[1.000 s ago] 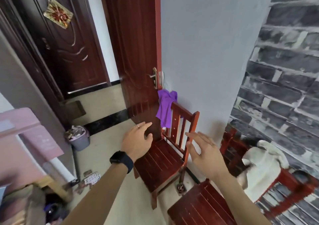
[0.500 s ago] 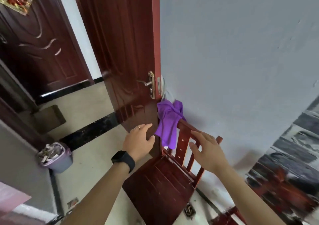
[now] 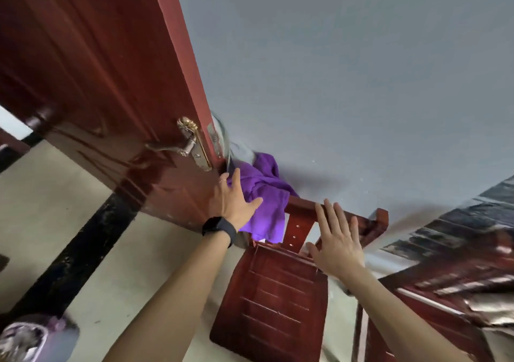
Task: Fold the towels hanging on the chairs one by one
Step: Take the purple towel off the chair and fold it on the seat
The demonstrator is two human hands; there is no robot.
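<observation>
A purple towel (image 3: pixel 264 211) hangs bunched over the left end of a red wooden chair's (image 3: pixel 278 292) top rail, against a grey wall (image 3: pixel 333 69) and just beside the edge of a dark red door (image 3: pixel 97 83) with a brass handle (image 3: pixel 189 142). The left grip (image 3: pixel 232 203), a black watch (image 3: pixel 219 229) at its wrist, lies flat on the towel with fingers spread. The right grip (image 3: pixel 338 247) is spread with straight fingers in front of the rail; contact cannot be told. A blurred bin (image 3: pixel 33 339) stands on the floor (image 3: pixel 69 195) at lower left.
</observation>
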